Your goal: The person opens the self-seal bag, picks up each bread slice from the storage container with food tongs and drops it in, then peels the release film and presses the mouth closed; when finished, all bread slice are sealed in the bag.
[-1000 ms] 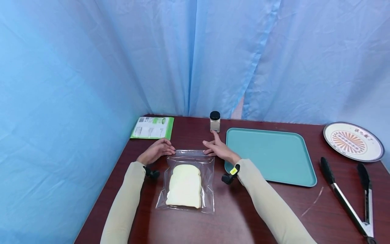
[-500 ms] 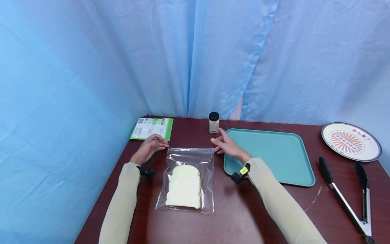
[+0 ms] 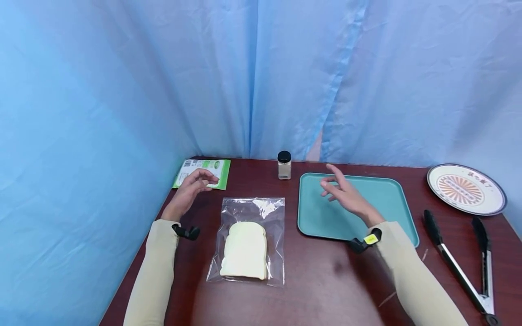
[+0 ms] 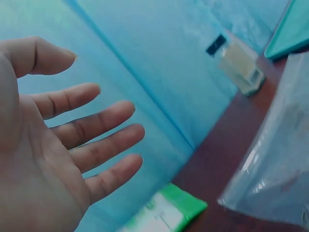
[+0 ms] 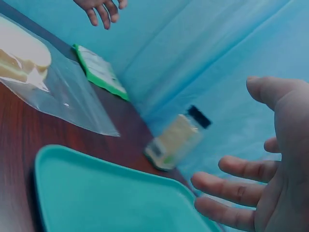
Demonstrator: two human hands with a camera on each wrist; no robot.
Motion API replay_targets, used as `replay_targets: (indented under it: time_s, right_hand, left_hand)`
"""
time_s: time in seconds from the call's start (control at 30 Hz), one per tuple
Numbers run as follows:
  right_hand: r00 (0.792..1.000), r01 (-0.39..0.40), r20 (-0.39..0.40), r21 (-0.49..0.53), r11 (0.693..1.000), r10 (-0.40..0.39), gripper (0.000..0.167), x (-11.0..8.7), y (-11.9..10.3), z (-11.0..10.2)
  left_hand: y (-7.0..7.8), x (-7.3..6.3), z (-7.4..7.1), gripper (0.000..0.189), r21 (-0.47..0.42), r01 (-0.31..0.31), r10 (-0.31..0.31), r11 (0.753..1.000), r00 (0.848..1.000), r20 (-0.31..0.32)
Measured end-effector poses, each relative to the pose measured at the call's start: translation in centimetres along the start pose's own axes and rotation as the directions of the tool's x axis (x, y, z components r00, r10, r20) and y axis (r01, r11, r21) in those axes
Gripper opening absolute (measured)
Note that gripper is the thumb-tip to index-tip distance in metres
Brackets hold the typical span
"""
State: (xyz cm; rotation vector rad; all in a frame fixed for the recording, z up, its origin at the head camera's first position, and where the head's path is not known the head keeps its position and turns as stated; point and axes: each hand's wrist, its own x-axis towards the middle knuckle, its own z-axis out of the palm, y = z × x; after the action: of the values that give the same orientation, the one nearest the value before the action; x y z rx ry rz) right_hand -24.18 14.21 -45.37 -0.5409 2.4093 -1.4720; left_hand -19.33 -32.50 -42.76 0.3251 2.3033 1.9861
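A clear plastic zip bag (image 3: pixel 274 244) lies flat on the table with a slice of bread (image 3: pixel 244 250) inside, its top edge pointing away from me. To its upper left, my left hand (image 3: pixel 190 191) is raised in front of the green-and-white packet (image 3: pixel 222 174). The left wrist view shows its fingers (image 4: pixel 104 123) spread and loosely bent, holding nothing. My right hand (image 3: pixel 344 192) hovers over the teal tray (image 3: pixel 391 213) with relaxed, parted fingers and an empty palm. In the right wrist view the bag (image 5: pixel 72 96) lies beyond the tray.
A small jar with a black lid (image 3: pixel 284 165) stands at the back, between packet and tray. On the right lie a patterned plate (image 3: pixel 466 189) and black-handled tongs (image 3: pixel 458 267) spread apart. Blue curtains (image 3: pixel 228 81) hang behind the table and along its left side.
Both hands have left the bag's top edge and moved apart: the left up and leftward, the right rightward over the tray. The bag stays in place.
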Motion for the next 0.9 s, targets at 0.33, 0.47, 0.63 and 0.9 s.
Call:
replay_targets:
  time_s: [0.33, 0.47, 0.63, 0.9]
  right_hand:
    - [0.997, 0.011, -0.079, -0.152, 0.988, -0.023, 0.072, -4.3, -0.1, -2.8]
    - [0.994, 0.013, -0.103, -0.221, 0.975, -0.037, 0.074, -6.2, 0.1, -3.7]
    - [0.981, -0.012, -0.183, -0.368, 0.930, -0.060, 0.079, -9.0, 0.5, -5.1]
    - [0.956, -0.031, -0.266, -0.513, 0.858, -0.124, 0.084, -12.7, 2.5, -7.1]
  left_hand:
    - [3.7, -2.3, 2.5, 0.040, 0.431, -0.014, 0.053, 0.902, 0.996, -0.078]
    - [4.3, -3.4, 3.7, 0.051, 0.622, -0.036, 0.108, 0.782, 0.991, -0.079]
    - [4.5, -4.7, 5.1, 0.063, 0.775, -0.081, 0.196, 0.626, 0.979, -0.055]
    - [4.5, -6.5, 7.3, 0.082, 0.944, 0.001, 0.213, 0.329, 0.974, -0.075]
